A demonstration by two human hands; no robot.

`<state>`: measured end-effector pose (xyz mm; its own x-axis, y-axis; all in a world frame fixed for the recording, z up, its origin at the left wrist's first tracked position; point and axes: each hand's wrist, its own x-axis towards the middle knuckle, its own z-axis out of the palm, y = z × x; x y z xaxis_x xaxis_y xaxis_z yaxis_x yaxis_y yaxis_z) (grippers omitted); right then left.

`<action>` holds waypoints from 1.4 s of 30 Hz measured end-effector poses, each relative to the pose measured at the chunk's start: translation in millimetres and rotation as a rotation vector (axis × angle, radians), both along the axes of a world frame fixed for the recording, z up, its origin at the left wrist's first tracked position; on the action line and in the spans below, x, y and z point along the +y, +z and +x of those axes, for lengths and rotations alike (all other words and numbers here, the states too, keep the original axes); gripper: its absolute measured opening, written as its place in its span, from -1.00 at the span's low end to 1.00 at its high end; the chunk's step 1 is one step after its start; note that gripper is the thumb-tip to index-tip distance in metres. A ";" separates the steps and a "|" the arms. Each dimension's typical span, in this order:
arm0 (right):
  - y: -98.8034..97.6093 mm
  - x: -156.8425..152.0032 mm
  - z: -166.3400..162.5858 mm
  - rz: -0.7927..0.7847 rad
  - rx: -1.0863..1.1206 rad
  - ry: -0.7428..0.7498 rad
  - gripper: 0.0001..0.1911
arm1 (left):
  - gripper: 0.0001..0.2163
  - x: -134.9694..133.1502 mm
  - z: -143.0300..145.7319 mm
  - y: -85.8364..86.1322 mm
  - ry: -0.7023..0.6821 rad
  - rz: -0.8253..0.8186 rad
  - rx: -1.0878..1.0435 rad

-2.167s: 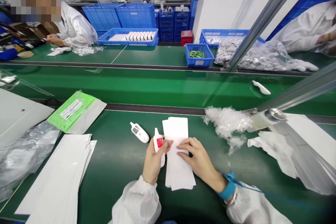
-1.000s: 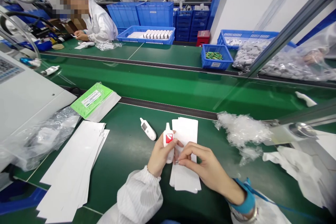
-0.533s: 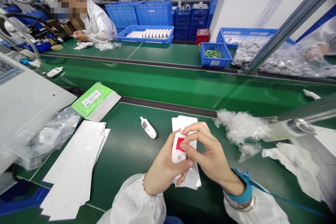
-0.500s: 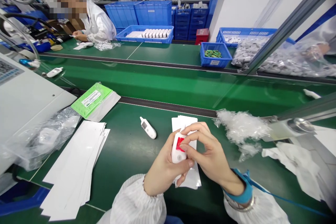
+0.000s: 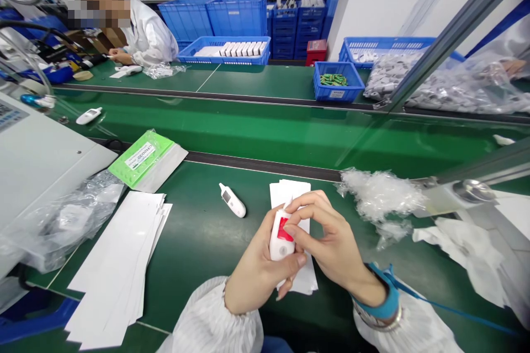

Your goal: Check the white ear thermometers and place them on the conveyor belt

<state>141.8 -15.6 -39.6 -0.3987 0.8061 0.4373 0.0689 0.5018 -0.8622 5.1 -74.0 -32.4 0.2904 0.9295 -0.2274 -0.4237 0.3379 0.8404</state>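
Observation:
My left hand (image 5: pixel 260 270) is wrapped round a white ear thermometer (image 5: pixel 280 248), its narrow tip pointing away from me. A red film (image 5: pixel 285 229) covers the small screen on its front. My right hand (image 5: pixel 327 237) is closed at that film, with thumb and fingertips pinched against its right edge; the fingers partly hide it. Beneath both hands lies a small stack of white sheets (image 5: pixel 304 278). Left of it on the green bench rests a second ear thermometer (image 5: pixel 233 201), its dark screen facing up.
Long white paper strips (image 5: pixel 111 265) and a green packet (image 5: pixel 143 157) lie left. Crumpled clear plastic (image 5: pixel 379 198) sits right. Beyond runs a green conveyor belt (image 5: pixel 232 127) carrying another thermometer (image 5: pixel 89 116). A co-worker (image 5: pixel 149 33) sits across, near blue bins (image 5: pixel 236 14).
My hands keep almost the same hold on the thermometer and the red film. The view has shifted slightly. Things on the belt have moved a little to the right.

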 end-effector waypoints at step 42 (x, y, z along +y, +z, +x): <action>3.6 22.8 -32.7 -0.672 0.029 0.263 -0.71 | -0.87 7.3 -16.2 -7.9 0.079 -0.030 -0.147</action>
<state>109.1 7.2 -36.0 -0.6125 0.7833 -0.1058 -0.0091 -0.1409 -0.9900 -11.0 -66.7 -40.4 0.2490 0.9441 -0.2161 -0.5678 0.3230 0.7571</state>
